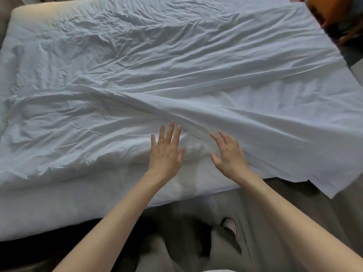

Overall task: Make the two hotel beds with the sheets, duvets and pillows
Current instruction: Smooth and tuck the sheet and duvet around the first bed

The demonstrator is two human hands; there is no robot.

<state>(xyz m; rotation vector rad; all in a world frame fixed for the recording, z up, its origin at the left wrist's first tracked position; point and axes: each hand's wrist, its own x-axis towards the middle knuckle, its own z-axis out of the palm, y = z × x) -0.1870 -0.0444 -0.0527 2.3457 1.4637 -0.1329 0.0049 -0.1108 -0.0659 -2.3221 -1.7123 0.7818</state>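
Observation:
A white sheet (176,61) lies crumpled over the mattress (59,209), full of creases, with a long raised fold running diagonally from the left middle toward my hands. One corner of the sheet (332,185) hangs off the near right side of the bed. My left hand (166,152) is flat with its fingers spread, on or just over the sheet near the bed's front edge. Beside it, my right hand (228,152) has its fingers straight and slightly apart, at the end of the fold. Neither hand holds anything.
I stand at the bed's near side; my trouser legs and a foot (229,224) show on the grey floor (294,203) below. Dark furniture with an orange shape (334,14) sits past the far right corner. The bare mattress edge shows along the left and front.

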